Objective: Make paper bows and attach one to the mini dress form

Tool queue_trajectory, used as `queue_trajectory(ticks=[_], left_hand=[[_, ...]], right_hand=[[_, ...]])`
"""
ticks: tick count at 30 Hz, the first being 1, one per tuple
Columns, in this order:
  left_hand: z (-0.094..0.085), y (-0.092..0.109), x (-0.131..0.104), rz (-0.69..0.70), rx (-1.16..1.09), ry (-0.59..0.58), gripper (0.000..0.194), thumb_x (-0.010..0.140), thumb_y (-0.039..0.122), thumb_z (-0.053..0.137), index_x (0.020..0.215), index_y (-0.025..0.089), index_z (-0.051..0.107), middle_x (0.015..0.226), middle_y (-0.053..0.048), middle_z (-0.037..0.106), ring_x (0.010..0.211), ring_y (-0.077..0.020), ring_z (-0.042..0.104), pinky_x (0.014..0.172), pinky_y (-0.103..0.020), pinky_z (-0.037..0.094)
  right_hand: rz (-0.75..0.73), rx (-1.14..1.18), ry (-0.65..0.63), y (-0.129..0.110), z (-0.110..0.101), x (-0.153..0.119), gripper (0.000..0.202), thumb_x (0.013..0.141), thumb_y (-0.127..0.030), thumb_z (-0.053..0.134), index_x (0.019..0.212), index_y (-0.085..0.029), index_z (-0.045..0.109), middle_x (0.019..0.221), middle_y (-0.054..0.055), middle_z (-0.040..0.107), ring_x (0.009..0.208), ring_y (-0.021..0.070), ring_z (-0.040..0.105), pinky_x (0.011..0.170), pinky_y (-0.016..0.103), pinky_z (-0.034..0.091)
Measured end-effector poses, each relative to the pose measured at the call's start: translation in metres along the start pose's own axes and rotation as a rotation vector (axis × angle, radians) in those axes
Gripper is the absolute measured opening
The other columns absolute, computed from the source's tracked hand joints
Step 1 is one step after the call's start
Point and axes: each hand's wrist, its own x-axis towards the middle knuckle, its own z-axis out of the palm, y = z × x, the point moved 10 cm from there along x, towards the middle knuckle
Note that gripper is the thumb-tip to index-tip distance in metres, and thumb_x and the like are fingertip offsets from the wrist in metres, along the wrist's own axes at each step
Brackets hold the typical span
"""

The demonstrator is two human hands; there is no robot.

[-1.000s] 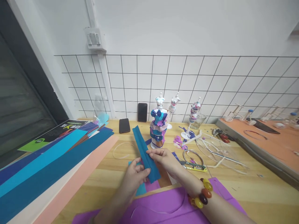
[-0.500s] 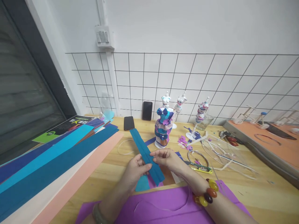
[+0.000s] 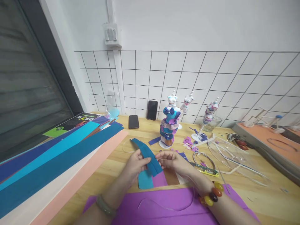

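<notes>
My left hand [image 3: 137, 164] grips the near left edge of a teal strip [image 3: 146, 153], thumb on top. The strip looks like thin paper or cloth with crease lines along it, and its far end bends downward. My right hand [image 3: 172, 161] pinches the strip's right edge, its fingertips partly hidden. Below the strip lie a light blue piece [image 3: 144, 180], a purple piece [image 3: 159, 179] and a brown piece [image 3: 170, 177]. Just beyond my hands stands a small dress form [image 3: 170, 123] dressed in blue, purple and pink ruffles with a bow.
Long coloured sheets [image 3: 70, 159] lie on the left. Two phones, one a flat phone [image 3: 133, 122], are at the back. Scissors [image 3: 207, 171], a wire coil [image 3: 203, 157] and purple scraps [image 3: 188, 142] lie right. A purple sheet [image 3: 161, 206] covers the near edge.
The teal strip, straight and longer to view before, now curves, with its far end bent down and its near end raised. Both hands still hold it. The view has shifted slightly left.
</notes>
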Motion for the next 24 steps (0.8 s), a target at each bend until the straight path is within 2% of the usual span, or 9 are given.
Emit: queue_trajectory(ticks=[3, 7, 10, 19, 24], left_hand=[[-0.0075, 0.0027, 0.004, 0.01, 0.008, 0.028, 0.032, 0.061, 0.019, 0.069, 0.089, 0.016, 0.054, 0.085, -0.008, 0.068, 0.073, -0.0196, 0.065, 0.066, -0.032, 0.051], [-0.0128, -0.0013, 0.0078, 0.025, 0.033, 0.037, 0.029, 0.061, 0.018, 0.067, 0.087, 0.016, 0.055, 0.079, -0.005, 0.068, 0.066, -0.0171, 0.064, 0.062, -0.031, 0.05], [-0.0121, -0.0056, 0.0085, 0.016, 0.044, 0.027, 0.027, 0.062, 0.018, 0.066, 0.086, 0.016, 0.054, 0.079, -0.005, 0.068, 0.066, -0.0167, 0.064, 0.062, -0.03, 0.05], [-0.0061, -0.0056, 0.0069, 0.015, 0.122, 0.01, 0.024, 0.063, 0.021, 0.066, 0.084, 0.015, 0.054, 0.075, -0.003, 0.066, 0.063, -0.0146, 0.061, 0.057, -0.025, 0.047], [-0.0034, -0.0052, 0.0086, 0.05, 0.155, -0.017, 0.02, 0.066, 0.022, 0.064, 0.081, 0.014, 0.054, 0.071, -0.002, 0.065, 0.058, -0.0125, 0.059, 0.054, -0.023, 0.045]], right_hand=[[-0.004, -0.033, -0.052, 0.0058, 0.0036, 0.0004, 0.026, 0.061, -0.03, 0.073, 0.082, -0.016, 0.067, 0.07, 0.001, 0.063, 0.064, 0.0105, 0.055, 0.065, 0.024, 0.042], [-0.033, -0.135, -0.095, 0.0072, 0.0078, 0.0012, 0.023, 0.062, -0.032, 0.071, 0.079, -0.018, 0.07, 0.083, 0.003, 0.063, 0.075, 0.013, 0.055, 0.07, 0.026, 0.043], [-0.042, -0.177, -0.125, 0.0069, 0.0105, 0.0016, 0.022, 0.063, -0.032, 0.071, 0.079, -0.018, 0.071, 0.083, 0.003, 0.064, 0.077, 0.014, 0.055, 0.071, 0.026, 0.043], [-0.027, -0.178, -0.098, 0.0108, 0.0087, 0.0029, 0.022, 0.06, -0.031, 0.073, 0.077, -0.018, 0.071, 0.073, 0.0, 0.063, 0.064, 0.0114, 0.055, 0.062, 0.024, 0.043], [-0.016, -0.158, -0.131, 0.0121, 0.0109, 0.0023, 0.02, 0.059, -0.027, 0.073, 0.078, -0.019, 0.071, 0.075, 0.0, 0.062, 0.067, 0.0109, 0.056, 0.065, 0.024, 0.043]])
